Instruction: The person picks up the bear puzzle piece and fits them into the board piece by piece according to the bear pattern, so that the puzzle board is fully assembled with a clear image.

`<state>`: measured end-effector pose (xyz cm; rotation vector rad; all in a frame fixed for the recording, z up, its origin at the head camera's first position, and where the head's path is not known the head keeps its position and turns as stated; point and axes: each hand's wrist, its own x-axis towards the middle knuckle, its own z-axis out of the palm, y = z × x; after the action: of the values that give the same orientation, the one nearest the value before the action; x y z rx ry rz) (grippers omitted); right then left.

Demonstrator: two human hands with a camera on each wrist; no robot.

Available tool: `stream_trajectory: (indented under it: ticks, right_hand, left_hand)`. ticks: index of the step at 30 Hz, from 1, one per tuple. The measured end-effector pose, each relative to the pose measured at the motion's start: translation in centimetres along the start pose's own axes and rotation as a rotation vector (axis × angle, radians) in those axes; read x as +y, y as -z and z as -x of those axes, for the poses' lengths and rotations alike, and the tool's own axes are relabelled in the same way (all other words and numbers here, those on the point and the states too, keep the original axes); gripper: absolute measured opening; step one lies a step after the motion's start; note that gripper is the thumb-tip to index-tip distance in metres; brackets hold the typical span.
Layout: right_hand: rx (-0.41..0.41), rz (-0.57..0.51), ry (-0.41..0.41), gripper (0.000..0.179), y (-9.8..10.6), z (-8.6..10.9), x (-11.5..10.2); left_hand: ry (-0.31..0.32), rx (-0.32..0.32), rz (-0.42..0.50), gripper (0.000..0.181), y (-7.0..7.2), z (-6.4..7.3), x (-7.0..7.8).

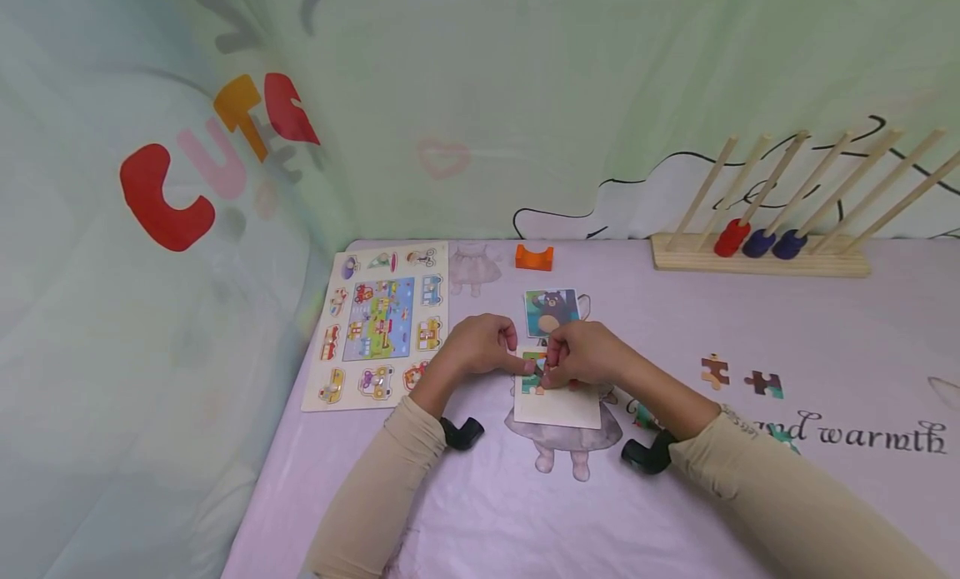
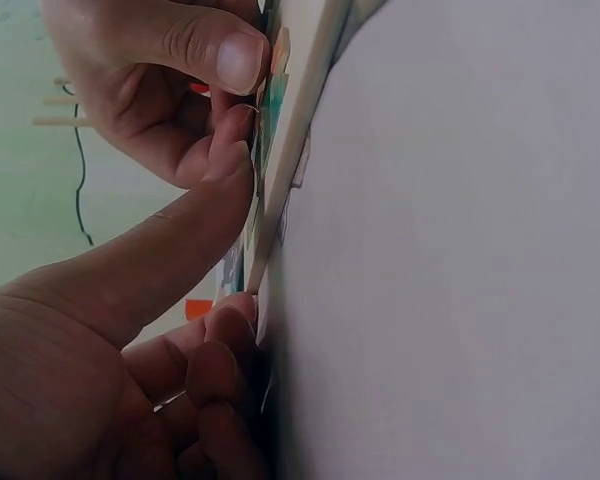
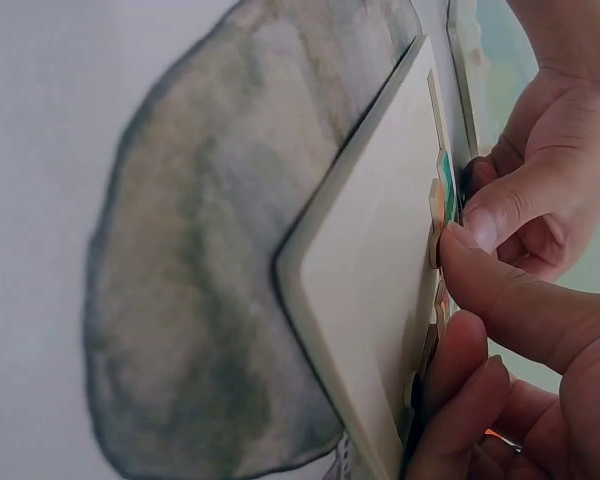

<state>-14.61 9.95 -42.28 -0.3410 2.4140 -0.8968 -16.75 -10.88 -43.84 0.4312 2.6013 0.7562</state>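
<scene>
A pale wooden puzzle board [image 1: 558, 411] lies in front of me, a few joined jigsaw pieces [image 1: 530, 379] in its upper left part. My left hand [image 1: 480, 346] holds the board at its upper left corner; its thumb [image 2: 195, 225] presses on the pieces and the fingers curl at the edge. From the right, my right hand [image 1: 588, 354] pinches a puzzle piece [image 3: 437, 215] between thumb and fingers, right at the joined pieces. The fingertips partly hide that piece. Just beyond the board lies a bear picture card [image 1: 536, 312], partly covered by the right hand.
Two brown loose pieces [image 1: 714, 371] lie to the right, and green pieces [image 1: 783, 434] show beside the right forearm. A vehicle knob puzzle [image 1: 318, 396] is at the left. At the back stand an orange block [image 1: 534, 261] and a wooden peg rack [image 1: 761, 265] with red and blue beads.
</scene>
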Motion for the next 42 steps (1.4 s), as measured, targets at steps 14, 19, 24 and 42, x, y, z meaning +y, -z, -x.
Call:
stream_trajectory:
  ticks: [14,19,24,42]
  right_hand:
    - [0.007,0.023,0.004,0.026,-0.03,-0.07,-0.05]
    - [0.003,0.03,0.0,0.026,-0.08,-0.07,-0.05]
    - [0.01,0.038,0.004,0.026,-0.03,0.02,-0.13]
    - [-0.021,0.02,0.032,0.024,0.17,0.1,0.07]
  left_hand:
    - [-0.001,-0.001,-0.01,0.041,0.16,0.2,0.31]
    - [-0.003,-0.004,-0.018,0.04,0.2,0.23,0.44]
    - [-0.003,-0.001,-0.023,0.04,0.12,0.2,0.44]
    - [0.034,-0.029,-0.045,0.046,-0.37,0.31,0.99]
